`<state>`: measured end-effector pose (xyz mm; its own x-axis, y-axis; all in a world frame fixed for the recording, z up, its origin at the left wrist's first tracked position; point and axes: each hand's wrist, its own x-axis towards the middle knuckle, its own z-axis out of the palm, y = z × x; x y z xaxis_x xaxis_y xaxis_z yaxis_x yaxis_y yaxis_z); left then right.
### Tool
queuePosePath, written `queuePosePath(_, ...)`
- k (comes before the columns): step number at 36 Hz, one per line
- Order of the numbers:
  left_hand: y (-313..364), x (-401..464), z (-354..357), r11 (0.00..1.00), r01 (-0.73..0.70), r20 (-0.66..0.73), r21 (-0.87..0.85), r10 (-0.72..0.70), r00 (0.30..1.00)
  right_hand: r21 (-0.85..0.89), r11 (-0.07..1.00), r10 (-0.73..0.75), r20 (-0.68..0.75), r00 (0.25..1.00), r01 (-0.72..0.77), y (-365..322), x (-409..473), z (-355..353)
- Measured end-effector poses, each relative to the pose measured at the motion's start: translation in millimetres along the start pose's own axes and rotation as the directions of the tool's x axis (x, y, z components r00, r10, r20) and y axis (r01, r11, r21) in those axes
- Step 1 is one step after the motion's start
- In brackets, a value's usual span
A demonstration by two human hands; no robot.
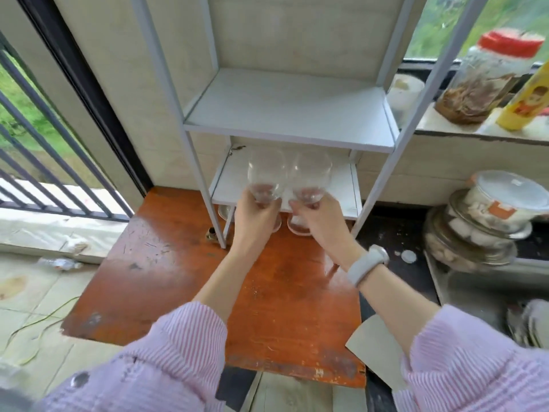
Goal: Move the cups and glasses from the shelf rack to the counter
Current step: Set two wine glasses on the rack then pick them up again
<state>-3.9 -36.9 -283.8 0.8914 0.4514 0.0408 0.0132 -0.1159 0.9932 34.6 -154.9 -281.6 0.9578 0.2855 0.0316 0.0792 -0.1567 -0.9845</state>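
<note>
Two clear stemmed wine glasses are held side by side in front of the lower shelf (350, 191) of the white shelf rack (285, 114). My left hand (255, 217) grips the left glass (266, 176) around its stem, under the bowl. My right hand (319, 220) grips the right glass (311, 178) the same way. Both glasses are upright and their bowls almost touch. Their round feet show below my hands, just above the orange-brown wooden counter (184, 281). Another glass (224, 211) is partly visible under the lower shelf at the left.
The rack's upper shelf holds nothing. On the window ledge at right stand a red-lidded jar (490, 78) and a yellow bottle (525, 99). Stacked lidded containers (481, 221) sit on the dark surface to the right. A barred window (44, 162) is at left.
</note>
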Motion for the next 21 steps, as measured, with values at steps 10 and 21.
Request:
queuePosePath(10,-3.5,-96.8,-9.0,0.984,-0.058,0.134,0.17,0.035,0.99,-0.046,0.994,0.103,-0.022,0.994,-0.104,33.5,-119.5,-33.4)
queuePosePath(21,11.6,-191.6,95.0,0.97,-0.171,0.447,0.176,0.076,0.891,-0.003,0.979,0.185,-0.402,0.897,-0.203,45.3,-238.8,-145.6)
